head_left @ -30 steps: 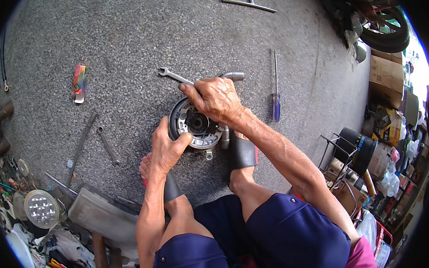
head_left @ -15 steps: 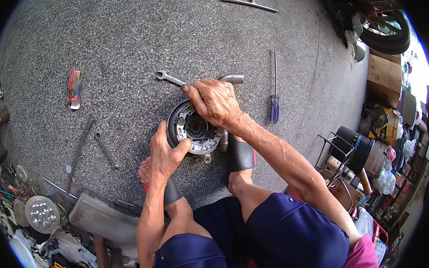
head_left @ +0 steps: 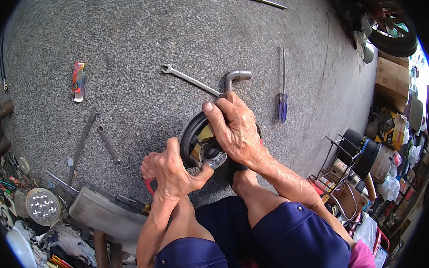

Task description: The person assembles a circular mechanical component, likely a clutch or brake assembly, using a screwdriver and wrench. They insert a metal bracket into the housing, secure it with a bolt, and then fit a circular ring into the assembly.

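Observation:
A round, black-rimmed metal part [head_left: 188, 134] is held up between my bare feet, with tan and shiny pieces inside. It looks like a wheel-hub or brake part. My left hand [head_left: 172, 172] is closed on its left rim, the thumb by the lower edge. Across its upper right lies my right hand [head_left: 234, 128], also closed on the rim, thumb pointing up. Just beyond the right hand, an open-end wrench [head_left: 190, 79] and an L-shaped socket wrench [head_left: 238, 75] rest on the floor. My palms hide much of the part.
To the right lies a blue-handled screwdriver [head_left: 283, 105]; far ahead, a T-handle tool [head_left: 258, 1]. A small colourful box [head_left: 78, 82], a dark bar [head_left: 83, 144] and another wrench [head_left: 108, 145] lie left. A round lamp [head_left: 43, 206] and clutter border the left; boxes [head_left: 392, 79] and a tyre [head_left: 355, 147] the right.
The round part has been tilted up off its flat pose, so different inner pieces show. Both hands have shifted slightly right and nearer with it, uncovering more of the wrench.

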Demonstrator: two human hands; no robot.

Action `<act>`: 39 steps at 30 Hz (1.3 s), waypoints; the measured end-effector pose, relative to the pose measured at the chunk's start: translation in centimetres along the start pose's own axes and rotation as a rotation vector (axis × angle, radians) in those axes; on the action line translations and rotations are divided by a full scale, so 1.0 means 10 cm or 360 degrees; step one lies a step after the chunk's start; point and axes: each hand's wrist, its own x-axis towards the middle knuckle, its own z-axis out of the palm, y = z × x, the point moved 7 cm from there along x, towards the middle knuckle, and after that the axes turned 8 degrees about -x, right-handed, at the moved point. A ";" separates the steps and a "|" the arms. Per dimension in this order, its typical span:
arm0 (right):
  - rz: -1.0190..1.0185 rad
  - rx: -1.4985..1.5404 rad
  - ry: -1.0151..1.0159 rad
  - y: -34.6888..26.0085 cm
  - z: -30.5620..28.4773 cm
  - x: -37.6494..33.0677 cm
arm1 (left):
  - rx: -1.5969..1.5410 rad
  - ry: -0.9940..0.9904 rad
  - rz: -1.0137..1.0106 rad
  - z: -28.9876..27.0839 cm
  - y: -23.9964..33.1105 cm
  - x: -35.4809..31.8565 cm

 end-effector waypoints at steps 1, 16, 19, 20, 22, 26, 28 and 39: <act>-0.0055 0.0028 0.0041 -0.01 -0.02 -0.03 | 0.0068 -0.0002 0.0100 0.00 0.09 0.03; -0.0666 0.0065 0.0695 -0.22 -0.44 -0.35 | 0.0047 0.0033 0.0396 0.03 0.19 -0.06; -0.0386 0.0317 0.0692 -0.24 -0.63 -0.35 | 0.0045 0.0099 0.0511 -0.04 0.36 0.00; -0.0543 0.0231 0.0753 -0.32 -0.76 -0.34 | 0.0046 0.0123 0.0550 -0.09 0.42 0.02; -0.0089 0.0929 0.0876 -0.18 -1.30 -0.34 | -0.0109 0.0125 0.0355 -0.10 0.28 -0.01; -0.0638 0.0878 0.1514 -0.29 -2.60 -0.43 | -0.0636 0.0257 -0.0277 -0.22 -0.26 -0.09; -0.0360 0.0753 0.1360 -0.07 -2.31 -0.16 | -0.0814 0.0333 -0.0461 -0.22 -0.51 -0.17; 0.0495 0.0470 -0.1066 0.29 0.31 -0.01 | -0.1641 -0.0027 -0.1181 -0.02 -0.71 -0.23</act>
